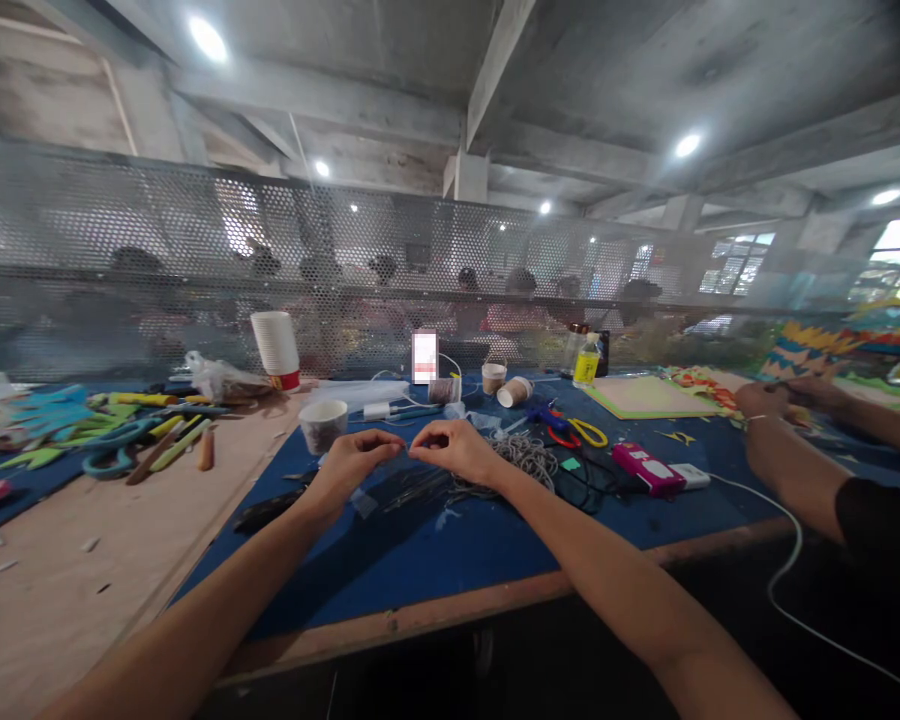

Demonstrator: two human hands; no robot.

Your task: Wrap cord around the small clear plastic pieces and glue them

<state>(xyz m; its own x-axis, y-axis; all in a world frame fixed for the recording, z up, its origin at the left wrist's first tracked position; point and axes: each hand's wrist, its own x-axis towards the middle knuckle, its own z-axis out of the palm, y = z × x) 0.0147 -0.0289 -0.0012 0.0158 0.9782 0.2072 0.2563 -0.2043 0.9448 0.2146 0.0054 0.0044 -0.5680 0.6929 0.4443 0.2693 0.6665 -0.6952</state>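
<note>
My left hand (356, 463) and my right hand (454, 450) face each other over the blue mat (390, 585), fingertips a short way apart. Thumb and fingers of each are pinched together; whatever lies between them is too small to make out. Just beyond my left hand stands a paper cup (323, 425). A tangled heap of grey cord (526, 460) lies beside my right hand, partly covered by it. Thin dark wires (418, 490) are spread on the mat below both hands. A dark tool (266, 512) lies near my left wrist.
Blue-handled scissors (111, 450) and several tools lie at left by a stack of paper cups (275, 348). At right are a yellow bottle (586, 362), a magenta box (647, 470) with a white cable, and another person's hands (763, 402). A perforated metal screen (375, 235) runs behind.
</note>
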